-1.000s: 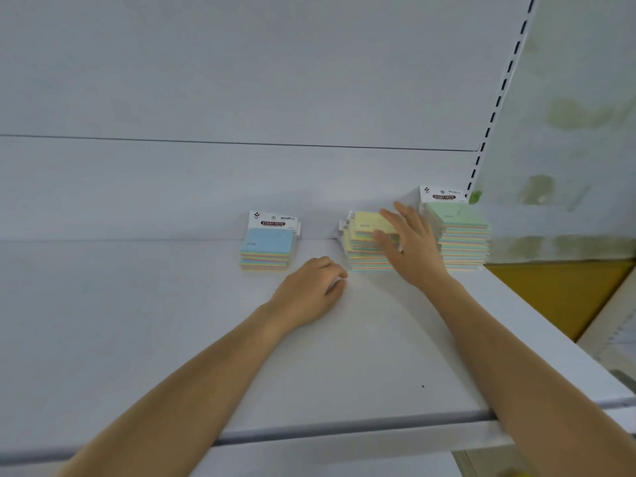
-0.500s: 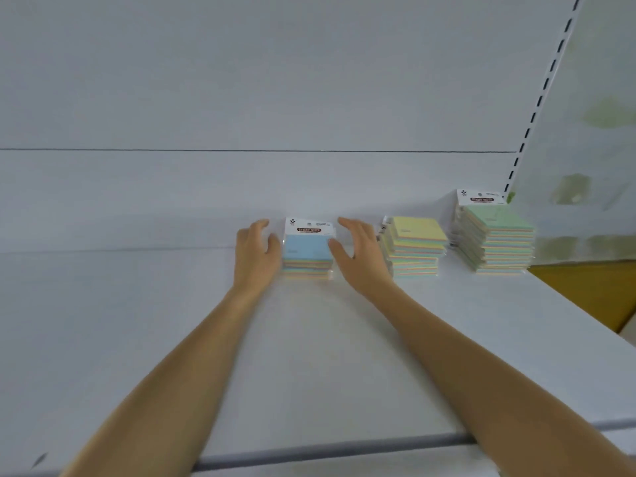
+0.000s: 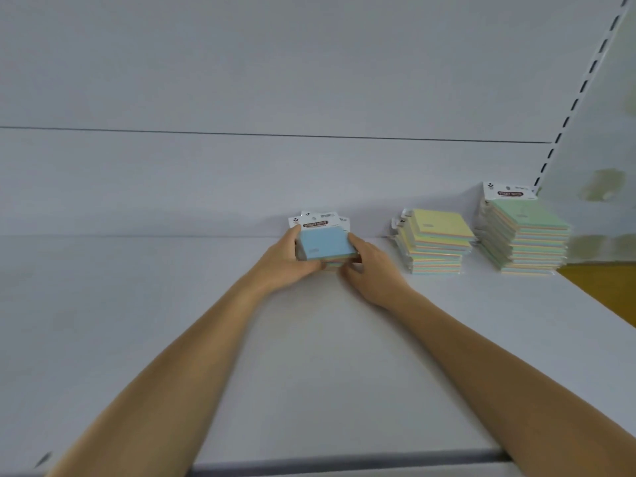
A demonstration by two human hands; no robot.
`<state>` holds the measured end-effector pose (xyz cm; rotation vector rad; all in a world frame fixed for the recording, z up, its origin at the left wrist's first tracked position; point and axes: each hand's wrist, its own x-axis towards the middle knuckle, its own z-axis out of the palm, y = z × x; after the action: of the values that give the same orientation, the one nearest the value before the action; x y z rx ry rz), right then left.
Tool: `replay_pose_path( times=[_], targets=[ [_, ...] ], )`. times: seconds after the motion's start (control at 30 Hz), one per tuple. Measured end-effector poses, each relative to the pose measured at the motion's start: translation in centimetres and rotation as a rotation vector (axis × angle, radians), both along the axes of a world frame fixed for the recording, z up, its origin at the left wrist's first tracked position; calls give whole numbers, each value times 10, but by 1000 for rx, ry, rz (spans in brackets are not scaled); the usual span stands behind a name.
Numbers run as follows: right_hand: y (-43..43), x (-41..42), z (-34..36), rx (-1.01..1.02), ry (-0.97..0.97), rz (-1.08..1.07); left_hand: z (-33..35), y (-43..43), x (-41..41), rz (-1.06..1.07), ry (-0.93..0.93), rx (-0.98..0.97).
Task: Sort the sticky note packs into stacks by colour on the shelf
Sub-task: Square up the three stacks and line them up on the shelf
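While both hands squeeze it from the sides, the blue stack [image 3: 325, 243] sits on the shelf [image 3: 137, 304] by the back wall. The left hand [image 3: 287, 261] and right hand [image 3: 370, 270] curl around it. The yellow stack [image 3: 435, 241] and green stack [image 3: 523, 235] stand to its right.

Rightward along shelf [image 3: 137, 339]: left hand [image 3: 285, 263], left stack [image 3: 325, 244], right hand [image 3: 371, 273], middle stack [image 3: 437, 242], right stack [image 3: 526, 232]

A white shelf [image 3: 137, 339] runs wide and flat, its front edge finished by a darker grey strip [image 3: 344, 464]. Behind it rises a pale grey-white back panel [image 3: 241, 63], crossed by a thin dark horizontal seam [image 3: 275, 133]. At the shelf's right end a white upright [image 3: 584, 87] with a row of black slots slants upward. Beyond it stands a pale wall [image 3: 616, 132] with greenish blotches, and past the shelf's right edge shows a mustard-yellow surface [image 3: 599, 287]. The light is soft and even.
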<state>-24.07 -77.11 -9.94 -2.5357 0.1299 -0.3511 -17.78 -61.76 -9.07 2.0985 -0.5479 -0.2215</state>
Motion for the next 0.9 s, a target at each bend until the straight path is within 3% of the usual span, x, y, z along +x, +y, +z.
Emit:
replay_pose_path(
  times=[0.13, 0.3, 0.6, 0.8, 0.9],
  targets=[
    [0, 0, 1, 73, -60, 24, -3, 2, 3, 114, -65, -56],
    [0, 1, 0, 69, -44, 9, -4, 0, -2, 22, -86, -23],
    [0, 2, 2, 140, -92, -15, -6, -2, -8, 75, -205, -15],
    [1, 1, 2, 116, -90, -6, -3, -6, -8, 117, -214, -30],
    [2, 3, 1, -8, -47, 9, -3, -6, -8, 125, -261, 0]
  ],
)
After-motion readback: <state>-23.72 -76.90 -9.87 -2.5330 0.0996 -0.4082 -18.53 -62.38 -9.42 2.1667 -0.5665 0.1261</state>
